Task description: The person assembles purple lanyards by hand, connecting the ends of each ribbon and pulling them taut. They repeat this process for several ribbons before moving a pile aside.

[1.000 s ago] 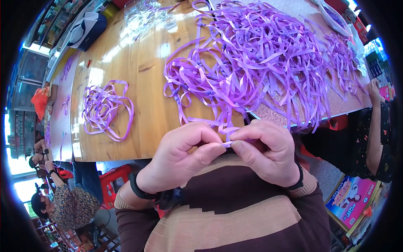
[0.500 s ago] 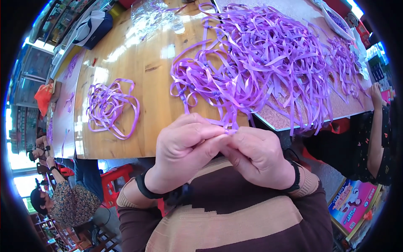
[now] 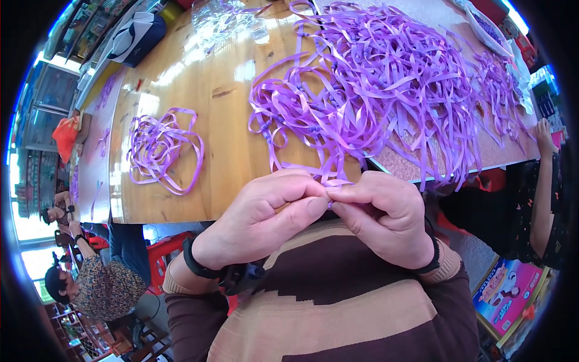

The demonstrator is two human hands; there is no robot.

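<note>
My left hand [image 3: 268,211] and my right hand [image 3: 383,217] meet in front of my chest, just off the table's near edge. Thumb and forefinger of each are pinched on a purple ribbon [image 3: 333,182], whose gripped part is mostly covered by the fingertips. From there the ribbon runs up toward a big tangled heap of purple ribbons [image 3: 392,78] on the table. Small darker purple pieces sit along several ribbons in the heap. Apart from it, a smaller loose coil of purple ribbon [image 3: 161,149] lies on the wood to the left.
The wooden table [image 3: 223,139] adjoins a pinkish tabletop [image 3: 416,163] on the right. Clear plastic wrap [image 3: 223,27] and a small clear cup [image 3: 259,31] lie at the far side. People sit left [image 3: 108,286] and right [image 3: 537,211]. A red stool [image 3: 160,259] stands below the table.
My hands have shifted slightly: the right one has turned and its fingers have moved on the ribbon. The left thumb now lies flatter. The view has tilted a little.
</note>
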